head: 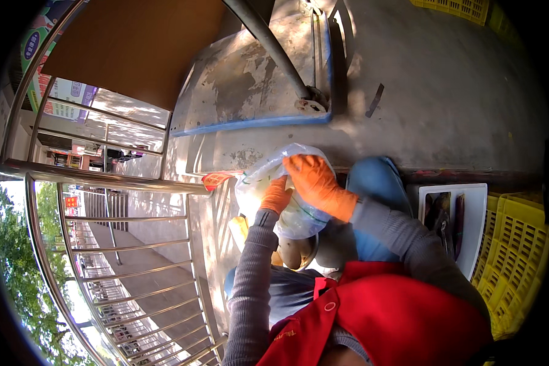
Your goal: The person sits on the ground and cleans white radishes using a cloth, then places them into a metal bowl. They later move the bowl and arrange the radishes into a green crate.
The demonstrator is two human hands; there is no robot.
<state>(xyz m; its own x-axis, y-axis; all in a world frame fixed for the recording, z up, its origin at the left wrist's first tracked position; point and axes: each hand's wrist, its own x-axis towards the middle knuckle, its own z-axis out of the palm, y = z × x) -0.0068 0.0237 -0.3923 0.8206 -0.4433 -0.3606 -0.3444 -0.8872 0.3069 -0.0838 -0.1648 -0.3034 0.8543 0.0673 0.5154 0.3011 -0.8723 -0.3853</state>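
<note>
A translucent plastic bag (309, 215) with pale contents rests between my knees. My right hand (318, 185), in an orange glove, has its fingers curled onto the bag's upper part. On the bag's near left side is my left hand (275, 196), gloved the same way; its fingertips point into the folds, and I cannot tell whether they pinch the film. Directly below the bag, several brown potatoes (292, 252) sit in a round container whose rim is partly hidden. Something yellow (239, 231) lies left of my left wrist.
At right, a white box (478, 215) holds dark eggplants (440, 219) beside a yellow plastic crate (514, 233). Ahead, a blue-edged metal platform (251, 82) carries a slanted pole (274, 50). Metal railing (132, 180) runs along my left. A red packet (219, 179) touches the bag's left side.
</note>
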